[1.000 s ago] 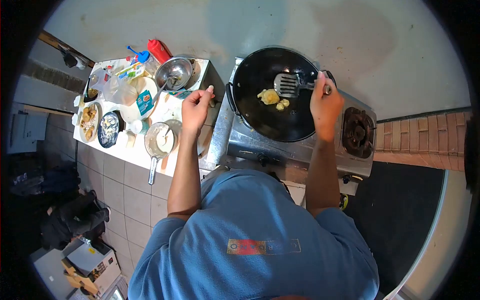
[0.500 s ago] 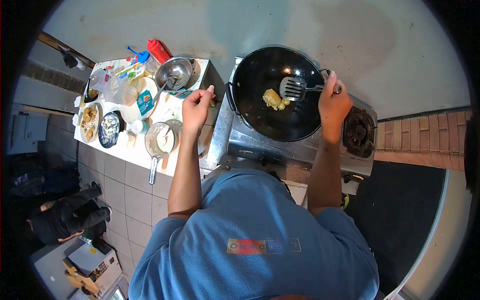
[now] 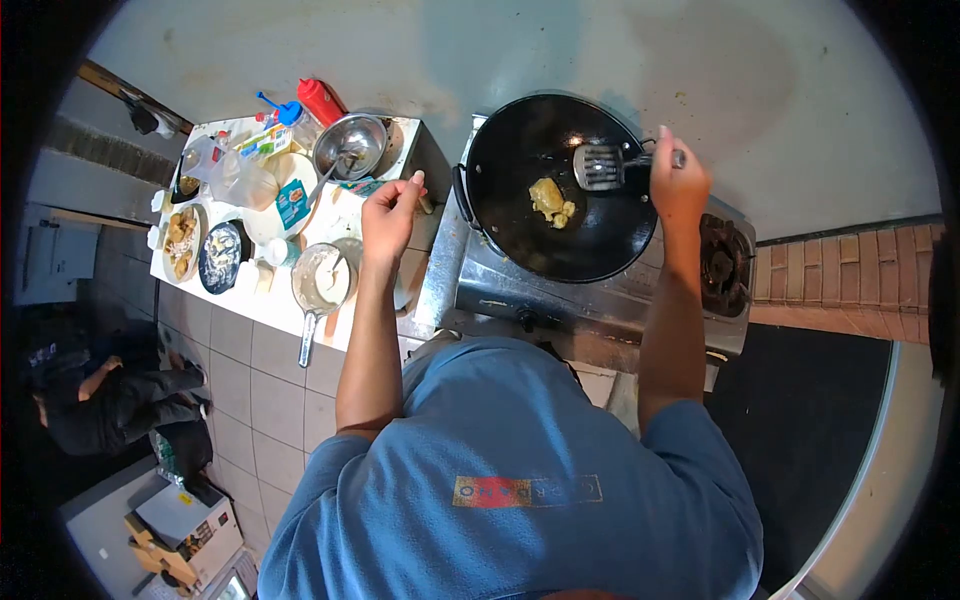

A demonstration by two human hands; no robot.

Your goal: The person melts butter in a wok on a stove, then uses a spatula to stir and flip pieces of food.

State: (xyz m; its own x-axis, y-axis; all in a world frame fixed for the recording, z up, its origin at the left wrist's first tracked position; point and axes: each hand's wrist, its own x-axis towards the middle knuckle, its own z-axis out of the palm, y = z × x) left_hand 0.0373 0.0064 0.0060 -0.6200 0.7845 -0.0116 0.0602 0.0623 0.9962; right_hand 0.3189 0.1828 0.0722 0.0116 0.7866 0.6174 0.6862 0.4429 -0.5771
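Note:
A slotted spatula (image 3: 601, 168) is in my right hand (image 3: 681, 192), which is closed round its handle at the right rim of the black wok (image 3: 520, 225). Its metal blade hangs over the wok, to the right of a pale yellow piece of food (image 3: 550, 200) and apart from it. That piece lies near the middle of the wok with smaller lumps at its lower edge. My left hand (image 3: 390, 220) is raised between the wok and the side table, fingers curled in and thumb up, with nothing visible in it.
The wok sits on a steel gas stove (image 3: 480, 285); a second burner (image 3: 722, 265) is at the right. Left, the white table (image 3: 350, 215) holds a steel bowl (image 3: 350, 147), a batter pan (image 3: 322, 277), a dark plate (image 3: 222, 258), a food dish (image 3: 182, 245) and bottles. Another person (image 3: 110, 405) is behind.
My right hand has shifted slightly right and the spatula blade has moved away from the food and turned. The food sits slightly differently. The person behind has changed posture.

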